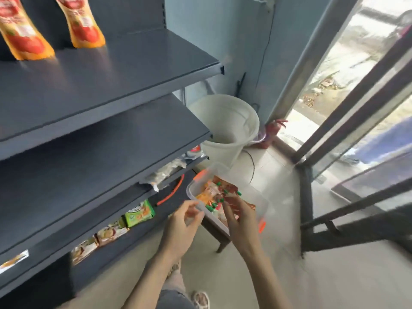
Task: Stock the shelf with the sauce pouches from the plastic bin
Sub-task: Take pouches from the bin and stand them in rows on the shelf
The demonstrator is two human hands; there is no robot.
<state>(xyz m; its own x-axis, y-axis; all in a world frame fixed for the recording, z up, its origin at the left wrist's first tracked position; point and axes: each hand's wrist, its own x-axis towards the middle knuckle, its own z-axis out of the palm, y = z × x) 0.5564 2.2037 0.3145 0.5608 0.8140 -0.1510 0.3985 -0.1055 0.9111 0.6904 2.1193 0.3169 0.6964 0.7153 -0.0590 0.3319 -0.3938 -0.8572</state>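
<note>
A clear plastic bin (258,197) with orange latches sits on a small dark stand and holds several orange-red sauce pouches (214,192) with green caps. My right hand (239,216) reaches into the bin, fingers down among the pouches; whether it grips one is unclear. At the bin's near left edge hovers my left hand (182,221), fingers loosely curled and holding nothing. Two sauce pouches (21,34) (81,23) stand upright on the top grey shelf (124,70) at the upper left.
A bare grey shelf (107,141) lies below the top one. Lower shelves hold snack packets (139,211). A white bucket (225,126) stands behind the bin. A metal-framed glass door (356,130) is on the right.
</note>
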